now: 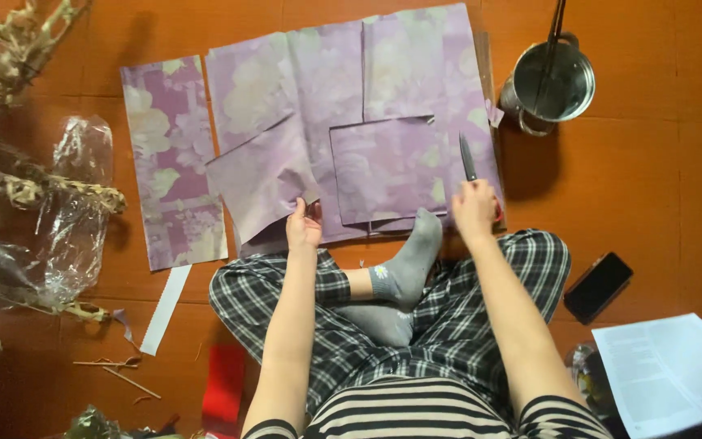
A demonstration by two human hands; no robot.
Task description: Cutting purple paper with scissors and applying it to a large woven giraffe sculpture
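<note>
A large sheet of purple flowered paper (343, 81) lies flat on the orange-brown floor in front of my crossed legs. It has cut flaps and a squarish piece (383, 167) lying on it. My left hand (304, 225) pinches the near edge of a lifted flap (262, 175). My right hand (474, 210) grips a knife (467, 156) with its dark blade pointing away from me, over the paper's right side. My grey-socked foot (412, 256) rests on the paper's near edge.
A separate purple paper strip (171, 162) lies at left. A metal pot (552, 81) with a utensil stands at the upper right. A black phone (598, 286) and white printed sheets (672, 370) lie at right. Dried branches and clear plastic wrap (75, 211) fill the left.
</note>
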